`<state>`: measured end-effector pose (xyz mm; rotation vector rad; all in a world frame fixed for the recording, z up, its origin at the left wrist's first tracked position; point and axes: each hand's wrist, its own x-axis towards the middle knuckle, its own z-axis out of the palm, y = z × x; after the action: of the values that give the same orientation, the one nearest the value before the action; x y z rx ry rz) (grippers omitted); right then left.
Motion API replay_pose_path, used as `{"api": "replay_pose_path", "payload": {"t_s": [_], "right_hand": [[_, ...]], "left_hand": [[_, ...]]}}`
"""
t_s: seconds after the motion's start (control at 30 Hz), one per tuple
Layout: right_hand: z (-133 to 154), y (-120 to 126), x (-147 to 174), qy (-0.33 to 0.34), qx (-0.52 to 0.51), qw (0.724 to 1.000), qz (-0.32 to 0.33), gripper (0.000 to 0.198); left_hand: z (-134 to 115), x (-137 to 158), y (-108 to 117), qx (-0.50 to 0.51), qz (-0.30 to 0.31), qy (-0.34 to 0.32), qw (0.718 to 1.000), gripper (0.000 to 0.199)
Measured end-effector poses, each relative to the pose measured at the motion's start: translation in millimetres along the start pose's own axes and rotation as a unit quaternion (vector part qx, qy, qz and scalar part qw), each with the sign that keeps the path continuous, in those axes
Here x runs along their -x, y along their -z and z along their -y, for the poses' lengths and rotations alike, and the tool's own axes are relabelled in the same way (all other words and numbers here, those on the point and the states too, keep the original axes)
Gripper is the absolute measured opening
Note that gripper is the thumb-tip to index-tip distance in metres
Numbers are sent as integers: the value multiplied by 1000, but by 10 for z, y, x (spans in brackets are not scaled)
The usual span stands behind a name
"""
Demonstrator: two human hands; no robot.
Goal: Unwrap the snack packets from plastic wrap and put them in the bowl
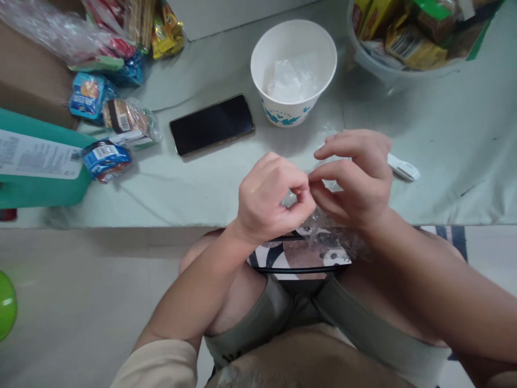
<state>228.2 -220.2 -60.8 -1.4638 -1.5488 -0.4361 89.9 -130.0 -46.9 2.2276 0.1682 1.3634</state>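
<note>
My left hand [272, 199] is closed in a pinch, with thumb and forefinger pressed together. Against its fingertips, my right hand [359, 180] pinches too, its upper finger held curved and apart. Both grip a thin, clear plastic bag [323, 229], which hangs crumpled below them over the table's front edge; the exact pinch point is hidden by the fingers. Beyond the hands stands a white paper bucket [285, 114] with blue leaf print, holding crumpled clear plastic [293, 81]. Partly behind my right hand lies a slim white plastic object [404, 168].
A black phone [212, 126] lies left of the bucket. Wrapped snacks [107, 159] and a green container [40, 161] crowd the left. At the upper right, a clear tub [388, 70] holds packets. A panda-patterned item [299, 256] rests below my hands. The cloth-covered table [181, 205] ends there.
</note>
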Motion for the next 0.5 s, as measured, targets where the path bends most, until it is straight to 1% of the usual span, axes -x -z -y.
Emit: {"api": "replay_pose_path", "payload": {"t_s": [0.07,0.1,0.13,0.2,0.27,0.33,0.4,0.5], "right_hand": [[-18,0,13,1,-1,1000,-2,15],[-29,-1,17,6,-4,1000,-15,16],[-41,-3,21,9,-6,1000,-27,16],[-59,-5,26,13,-10,999,-49,15],[-62,0,29,13,-14,998,-59,14],[-47,11,29,10,-17,998,-58,15],[-19,26,27,7,-18,998,-52,14],[16,44,20,-3,-11,1000,-26,7]], "left_hand": [[20,5,14,30,-17,14,999,21],[35,9,26,42,-20,27,999,18],[52,12,39,46,-17,42,998,16],[87,19,67,37,-2,47,998,17],[110,25,89,10,24,35,999,20],[113,28,101,-17,32,26,999,19],[98,27,102,-40,19,16,999,20],[66,23,93,-57,-9,-11,998,19]]}}
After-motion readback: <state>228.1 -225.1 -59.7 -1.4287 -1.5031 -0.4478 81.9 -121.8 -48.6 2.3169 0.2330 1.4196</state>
